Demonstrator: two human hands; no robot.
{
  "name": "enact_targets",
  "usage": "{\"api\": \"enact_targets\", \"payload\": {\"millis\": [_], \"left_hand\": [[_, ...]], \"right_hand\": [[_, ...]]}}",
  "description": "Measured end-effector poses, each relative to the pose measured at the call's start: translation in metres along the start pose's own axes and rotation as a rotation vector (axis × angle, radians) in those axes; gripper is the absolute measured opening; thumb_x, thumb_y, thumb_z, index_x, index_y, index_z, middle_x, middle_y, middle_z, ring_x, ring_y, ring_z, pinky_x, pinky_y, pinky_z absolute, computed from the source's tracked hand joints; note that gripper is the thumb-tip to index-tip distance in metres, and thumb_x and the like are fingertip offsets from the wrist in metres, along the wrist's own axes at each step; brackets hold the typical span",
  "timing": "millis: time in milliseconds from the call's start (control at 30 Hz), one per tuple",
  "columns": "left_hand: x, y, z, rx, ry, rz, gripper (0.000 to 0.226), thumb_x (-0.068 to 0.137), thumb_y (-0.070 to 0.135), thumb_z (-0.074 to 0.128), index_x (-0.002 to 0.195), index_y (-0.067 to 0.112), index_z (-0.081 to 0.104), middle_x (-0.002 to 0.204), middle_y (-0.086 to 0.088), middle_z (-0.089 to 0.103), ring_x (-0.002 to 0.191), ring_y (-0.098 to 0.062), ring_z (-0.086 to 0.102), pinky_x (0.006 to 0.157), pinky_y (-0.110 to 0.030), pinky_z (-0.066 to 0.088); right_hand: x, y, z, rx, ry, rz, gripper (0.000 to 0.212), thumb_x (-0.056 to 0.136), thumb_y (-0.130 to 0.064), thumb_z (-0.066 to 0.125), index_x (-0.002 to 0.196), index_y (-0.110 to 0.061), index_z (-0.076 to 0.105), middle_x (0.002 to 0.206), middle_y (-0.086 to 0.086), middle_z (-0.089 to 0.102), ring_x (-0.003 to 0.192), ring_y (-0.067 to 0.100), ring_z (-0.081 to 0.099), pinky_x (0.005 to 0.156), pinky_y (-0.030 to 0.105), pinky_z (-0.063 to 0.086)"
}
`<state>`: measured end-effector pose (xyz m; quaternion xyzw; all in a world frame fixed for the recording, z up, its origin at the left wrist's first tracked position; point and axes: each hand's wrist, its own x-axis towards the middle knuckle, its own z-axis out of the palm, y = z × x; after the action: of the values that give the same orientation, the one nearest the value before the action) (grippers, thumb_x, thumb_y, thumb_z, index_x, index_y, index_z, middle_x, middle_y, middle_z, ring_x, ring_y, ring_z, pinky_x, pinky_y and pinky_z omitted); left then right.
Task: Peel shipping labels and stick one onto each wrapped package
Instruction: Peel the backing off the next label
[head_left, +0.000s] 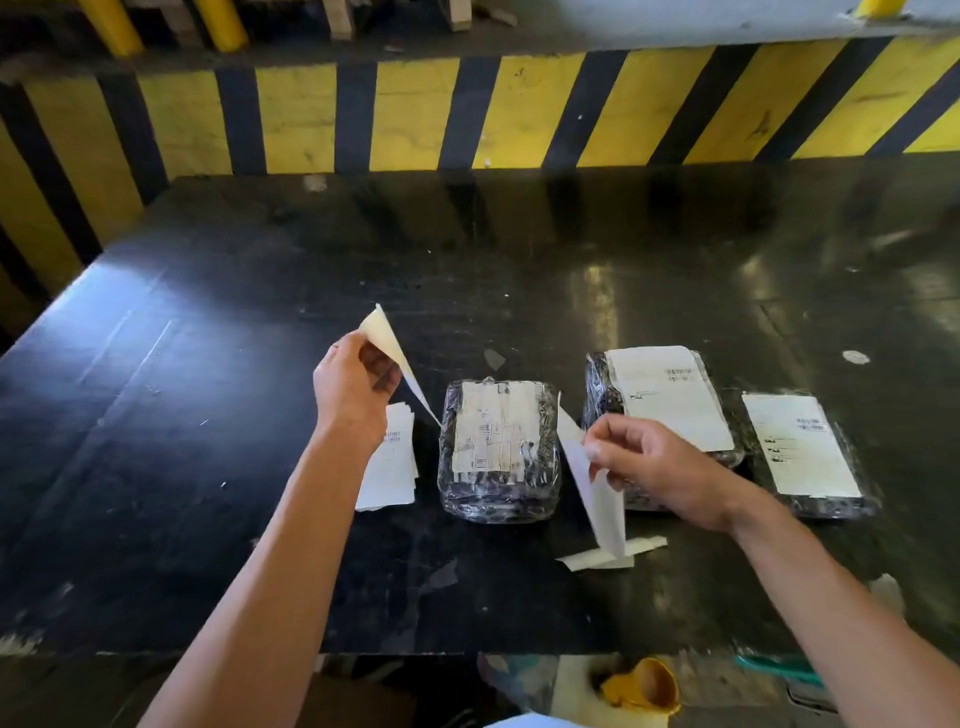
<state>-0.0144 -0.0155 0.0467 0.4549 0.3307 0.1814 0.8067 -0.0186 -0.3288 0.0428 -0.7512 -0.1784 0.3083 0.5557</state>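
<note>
Black surface (208, 415) fills my view, striped yellow-black barrier (415, 114) behind it; near edge and what sits below it are cut off and blurry.

Landmark: centre package (498, 452), wrapped in clear film, carrying a wrinkled label under the film; print unreadable.

Right of it, two more wrapped packages: middle one (670, 400), partly hidden by my right hand, and the far-right one (805, 457), each with a white label on top.

Left of it: label stack (389, 467), top half hidden behind my left wrist.

Left hand (353, 395), up-left of the centre package, pinches a yellowish backing sheet (387, 343) held off the surface.

Right hand (660, 467), just right of the centre package, pinches a white label (592, 483) hanging edge-on; can't tell which face is printed.

Discarded strips (613, 553) lie in front of the centre package, to the right, under the hanging label.
</note>
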Motion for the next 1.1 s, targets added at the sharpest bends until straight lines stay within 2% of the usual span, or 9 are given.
{"api": "enact_targets", "payload": {"millis": [100,200,300,400,600,700,833,967,1100], "left_hand": [[-0.015,-0.005,0.010,0.058,-0.079,0.029,0.012,0.099,0.018,0.052,0.105,0.011,0.060,0.092,-0.006,0.068,0.087,-0.019,0.067,0.081,-0.034,0.056],[-0.027,-0.014,0.016,0.094,-0.142,0.020,0.009,0.099,0.015,0.051,0.101,0.011,0.059,0.088,-0.007,0.068,0.081,-0.018,0.066,0.075,-0.032,0.054],[-0.037,-0.024,0.018,0.127,-0.167,0.003,0.009,0.101,0.014,0.049,0.097,0.012,0.057,0.086,-0.007,0.066,0.080,-0.019,0.063,0.076,-0.034,0.050],[-0.043,-0.031,0.016,0.148,-0.170,-0.011,0.010,0.101,0.014,0.048,0.095,0.011,0.056,0.088,-0.010,0.064,0.085,-0.023,0.059,0.075,-0.035,0.047],[-0.053,-0.036,0.014,0.197,-0.179,-0.017,0.014,0.102,0.016,0.047,0.093,0.013,0.056,0.095,-0.012,0.063,0.090,-0.025,0.057,0.076,-0.033,0.049],[-0.056,-0.037,0.015,0.193,-0.183,-0.007,0.015,0.101,0.014,0.048,0.089,0.014,0.057,0.092,-0.013,0.062,0.089,-0.027,0.057,0.078,-0.037,0.049],[-0.065,-0.039,0.023,0.176,-0.210,0.005,0.016,0.101,0.011,0.049,0.087,0.014,0.056,0.075,-0.001,0.065,0.073,-0.016,0.059,0.070,-0.031,0.048],[-0.075,-0.043,0.033,0.167,-0.240,0.014,0.013,0.100,0.011,0.050,0.089,0.013,0.057,0.077,-0.001,0.066,0.075,-0.016,0.060,0.071,-0.032,0.049],[-0.080,-0.045,0.041,0.129,-0.258,-0.004,0.010,0.099,0.010,0.051,0.092,0.011,0.058,0.088,-0.009,0.066,0.083,-0.022,0.063,0.072,-0.033,0.051]], "right_hand": [[0.004,0.023,0.027,-0.287,-0.179,0.116,0.011,0.093,-0.032,0.064,0.094,-0.021,0.060,0.086,-0.008,0.066,0.075,0.004,0.058,0.069,0.020,0.046],[0.012,0.061,0.051,-0.485,-0.209,0.149,0.009,0.087,-0.028,0.063,0.085,-0.030,0.054,0.083,-0.009,0.061,0.072,0.007,0.054,0.069,0.028,0.047],[0.014,0.090,0.070,-0.523,-0.193,0.117,0.013,0.088,-0.020,0.060,0.084,-0.027,0.050,0.080,-0.004,0.060,0.070,0.009,0.051,0.065,0.027,0.043],[0.014,0.108,0.081,-0.522,-0.165,0.065,0.010,0.093,-0.016,0.055,0.099,-0.024,0.052,0.084,0.006,0.062,0.067,0.010,0.050,0.063,0.025,0.039],[0.014,0.121,0.088,-0.723,-0.085,-0.053,0.028,0.096,-0.025,0.055,0.124,-0.025,0.058,0.115,-0.011,0.052,0.086,0.002,0.054,0.080,0.021,0.047],[0.011,0.109,0.091,-0.700,0.050,-0.196,0.024,0.098,-0.030,0.055,0.121,-0.024,0.061,0.111,-0.013,0.046,0.079,0.003,0.053,0.072,0.017,0.044],[0.013,0.066,0.094,-0.523,0.407,-0.456,0.013,0.096,-0.021,0.063,0.107,-0.019,0.058,0.097,-0.011,0.049,0.081,0.003,0.051,0.072,0.015,0.042],[0.030,0.024,0.094,-0.439,0.549,-0.434,0.041,0.091,-0.032,0.067,0.126,-0.020,0.050,0.103,-0.009,0.049,0.097,0.005,0.049,0.087,0.013,0.040],[0.043,0.009,0.095,-0.392,0.595,-0.414,0.038,0.094,-0.016,0.063,0.126,-0.027,0.047,0.098,-0.011,0.054,0.092,0.007,0.052,0.084,0.024,0.047]]}}
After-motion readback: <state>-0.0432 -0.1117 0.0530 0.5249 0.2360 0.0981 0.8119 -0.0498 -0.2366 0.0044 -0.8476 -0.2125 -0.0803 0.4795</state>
